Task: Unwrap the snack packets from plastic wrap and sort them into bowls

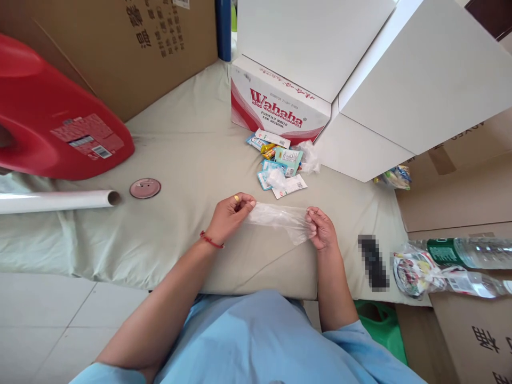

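Observation:
A clear plastic bag (280, 216) is stretched sideways above the cloth-covered table, close to its front edge. My left hand (232, 210), with a ring and a red cord at the wrist, pinches one end of it. The other end is gripped between the fingers and thumb of my right hand (321, 226). Just beyond the bag lies a loose pile of small packets (288, 160) in blue, green, yellow and white. Crumpled clear plastic (310, 157) rests at the pile's right side, and another wad (276, 177) lies on top of the packets.
A Wahaha water carton (280, 101) and large white boxes (384, 85) stand behind the pile. At left are a red jug (60, 117), a white tube (56, 201) and a pink disc (144, 188). Plastic bottles (468, 253) and a pixelated dark object (374, 263) lie at right.

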`<state>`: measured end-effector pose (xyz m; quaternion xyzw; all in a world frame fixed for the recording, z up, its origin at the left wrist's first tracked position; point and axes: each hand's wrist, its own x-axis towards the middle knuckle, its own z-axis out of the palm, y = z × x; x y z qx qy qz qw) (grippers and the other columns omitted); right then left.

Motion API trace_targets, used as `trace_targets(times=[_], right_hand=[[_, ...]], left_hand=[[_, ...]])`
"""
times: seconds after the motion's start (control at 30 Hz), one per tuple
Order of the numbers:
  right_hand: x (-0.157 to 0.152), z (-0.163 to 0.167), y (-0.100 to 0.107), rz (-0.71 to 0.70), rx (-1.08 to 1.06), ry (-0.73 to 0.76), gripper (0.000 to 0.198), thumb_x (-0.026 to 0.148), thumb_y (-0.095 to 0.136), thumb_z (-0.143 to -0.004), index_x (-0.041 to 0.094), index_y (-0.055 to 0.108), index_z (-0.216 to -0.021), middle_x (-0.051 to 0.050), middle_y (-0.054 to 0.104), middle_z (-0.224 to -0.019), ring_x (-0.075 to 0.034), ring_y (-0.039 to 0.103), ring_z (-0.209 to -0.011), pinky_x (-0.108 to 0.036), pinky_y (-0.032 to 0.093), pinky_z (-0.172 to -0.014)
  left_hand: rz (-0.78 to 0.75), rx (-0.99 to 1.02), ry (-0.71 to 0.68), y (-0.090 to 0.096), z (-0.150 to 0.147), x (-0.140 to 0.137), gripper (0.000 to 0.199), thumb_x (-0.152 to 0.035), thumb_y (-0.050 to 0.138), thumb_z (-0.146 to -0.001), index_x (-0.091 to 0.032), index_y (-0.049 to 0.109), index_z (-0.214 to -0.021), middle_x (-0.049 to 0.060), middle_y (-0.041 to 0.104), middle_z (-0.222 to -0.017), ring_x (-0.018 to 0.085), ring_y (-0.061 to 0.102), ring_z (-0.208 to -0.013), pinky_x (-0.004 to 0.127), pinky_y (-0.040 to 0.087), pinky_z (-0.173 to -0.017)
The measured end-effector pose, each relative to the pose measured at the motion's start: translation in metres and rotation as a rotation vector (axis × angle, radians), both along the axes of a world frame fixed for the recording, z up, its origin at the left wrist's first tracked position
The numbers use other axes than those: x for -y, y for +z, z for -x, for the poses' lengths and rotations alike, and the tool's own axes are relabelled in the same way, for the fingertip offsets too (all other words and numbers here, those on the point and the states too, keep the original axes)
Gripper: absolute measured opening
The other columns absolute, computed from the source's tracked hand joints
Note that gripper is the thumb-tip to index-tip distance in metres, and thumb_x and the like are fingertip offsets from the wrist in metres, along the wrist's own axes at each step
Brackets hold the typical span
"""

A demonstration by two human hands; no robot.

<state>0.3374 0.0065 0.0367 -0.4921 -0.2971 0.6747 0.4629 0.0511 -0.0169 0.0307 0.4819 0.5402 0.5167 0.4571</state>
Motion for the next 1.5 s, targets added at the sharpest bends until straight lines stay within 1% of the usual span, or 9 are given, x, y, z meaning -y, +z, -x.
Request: trace_targets(times=[0.27,0.43,0.7,0.83,1.0,1.13,1.27,1.4,1.5], right_hand=[[-0.009,0.016,-0.012,0.012,0.033,-0.14,0.043,0.037,0.096,-0.06,0.021,0.064,-0.085,0.008,0.057,-0.063,-0.003,0.042,-0.046,-0.012,0.036,-0.038],[-0.011,0.027,-0.015,-0.181,0.172,-0.257,0.035,0.042,0.089,-0.071,0.023,0.066,-0.089,0.006,0.059,-0.071,-0.006,0.049,-0.051,-0.017,0.038,-0.041],[-0.001,0.018,-0.003,-0.559,0.223,-0.389,0.021,0.04,0.081,-0.082,0.026,0.07,-0.092,0.001,0.064,-0.088,-0.011,0.06,-0.074,-0.024,0.049,-0.065],[0.013,0.003,-0.003,-0.432,0.356,-0.207,0.02,0.043,0.078,-0.086,0.026,0.071,-0.093,0.003,0.063,-0.078,-0.011,0.056,-0.065,-0.024,0.048,-0.061],[0.014,-0.028,0.02,-0.254,0.723,0.371,0.033,0.05,0.075,-0.089,0.025,0.076,-0.11,-0.006,0.075,-0.105,-0.02,0.068,-0.094,-0.037,0.058,-0.088],[-0.012,-0.024,0.044,-0.443,0.759,0.136,0.038,0.056,0.061,-0.098,0.027,0.072,-0.119,-0.008,0.071,-0.122,-0.024,0.064,-0.118,-0.042,0.057,-0.098],[-0.03,0.034,0.035,-0.485,0.669,0.457,0.051,0.054,0.07,-0.093,0.03,0.064,-0.136,-0.007,0.067,-0.133,-0.024,0.061,-0.125,-0.039,0.055,-0.101],[-0.031,0.081,0.013,-0.392,0.613,0.627,0.056,0.051,0.083,-0.079,0.024,0.07,-0.126,-0.002,0.071,-0.101,-0.018,0.065,-0.089,-0.03,0.054,-0.078],[-0.03,0.079,0.01,-0.33,0.532,0.446,0.036,0.053,0.081,-0.079,0.021,0.074,-0.095,0.004,0.059,-0.072,-0.011,0.05,-0.063,-0.024,0.043,-0.06]], left_hand=[[0.153,0.291,0.073,0.001,0.032,-0.018,0.048,-0.065,0.066,-0.086,-0.018,0.064,-0.095,0.0,0.06,-0.077,0.01,0.05,-0.058,0.025,0.04,-0.055],[0.091,-0.137,0.018,-0.018,0.034,-0.015,0.063,-0.06,0.075,-0.077,-0.017,0.065,-0.123,0.009,0.068,-0.114,0.015,0.061,-0.076,0.032,0.052,-0.072],[-0.071,-0.257,-0.077,-0.009,0.034,-0.003,0.023,-0.044,0.065,-0.088,-0.022,0.073,-0.086,0.004,0.074,-0.089,0.022,0.065,-0.091,0.036,0.051,-0.089],[-0.051,0.243,0.076,-0.003,0.031,-0.003,0.028,-0.048,0.073,-0.087,-0.021,0.065,-0.088,0.0,0.068,-0.079,0.016,0.066,-0.078,0.03,0.053,-0.079],[0.003,0.514,0.184,-0.005,0.025,-0.008,0.036,-0.048,0.08,-0.082,-0.022,0.055,-0.085,-0.009,0.048,-0.06,0.007,0.046,-0.048,0.02,0.04,-0.048],[-0.008,0.459,-0.02,0.001,0.024,-0.002,0.036,-0.051,0.078,-0.084,-0.02,0.06,-0.088,-0.007,0.053,-0.067,0.004,0.042,-0.045,0.019,0.034,-0.042],[0.015,0.435,-0.322,0.008,0.023,0.007,0.039,-0.056,0.076,-0.087,-0.018,0.067,-0.095,-0.001,0.065,-0.081,0.003,0.042,-0.046,0.02,0.036,-0.044],[0.043,0.496,-0.446,0.007,0.027,0.007,0.042,-0.052,0.078,-0.086,-0.02,0.069,-0.111,0.002,0.069,-0.094,0.001,0.04,-0.046,0.018,0.034,-0.042],[0.02,0.599,-0.34,0.006,0.034,0.004,0.057,-0.042,0.085,-0.081,-0.025,0.061,-0.129,0.004,0.071,-0.111,0.0,0.039,-0.047,0.016,0.034,-0.041]])
